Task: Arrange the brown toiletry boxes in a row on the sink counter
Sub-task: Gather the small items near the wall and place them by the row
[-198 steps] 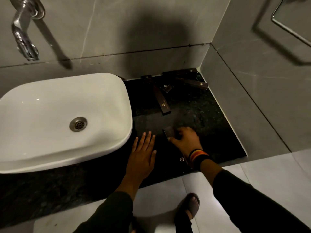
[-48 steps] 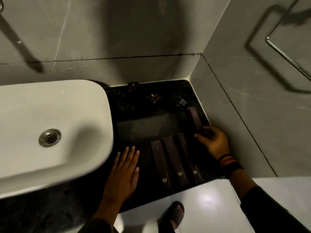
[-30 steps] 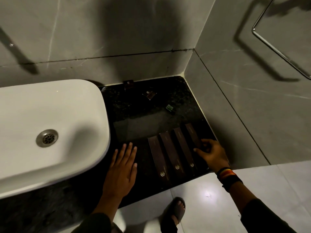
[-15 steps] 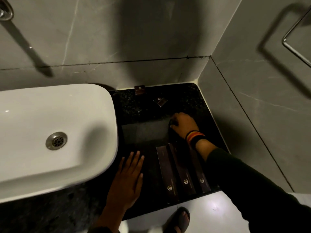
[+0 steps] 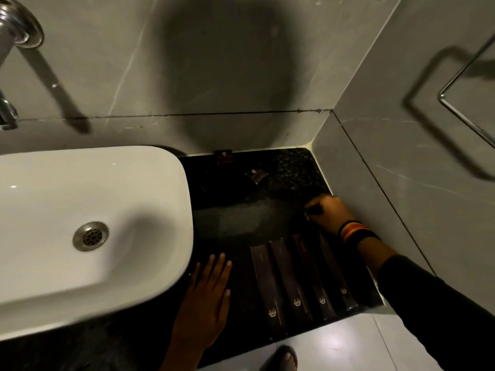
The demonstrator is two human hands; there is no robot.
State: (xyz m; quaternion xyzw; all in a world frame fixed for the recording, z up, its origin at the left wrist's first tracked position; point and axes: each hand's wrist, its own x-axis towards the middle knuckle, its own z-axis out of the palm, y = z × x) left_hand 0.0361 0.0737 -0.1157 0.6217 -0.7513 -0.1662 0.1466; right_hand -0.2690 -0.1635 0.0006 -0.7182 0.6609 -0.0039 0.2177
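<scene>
- Brown long boxes (image 5: 300, 282), four side by side, line the counter's (image 5: 241, 218) front edge, logos outward.
- Left hand (image 5: 206, 298) lies flat and empty beside them, likely bracing.
- Right hand (image 5: 325, 212) curls at the right edge; whether it holds anything, I cannot tell.
- Two small boxes (image 5: 255, 174) sit loose near the back edge.

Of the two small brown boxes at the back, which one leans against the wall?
The left small box, against the wall beside the sink; the other lies skewed.

Four long boxes (image 5: 297, 285) lay side by side at the counter's (image 5: 241, 218) near edge, right of the sink (image 5: 80, 223). Two small boxes (image 5: 255, 174) sat far behind them.
</scene>
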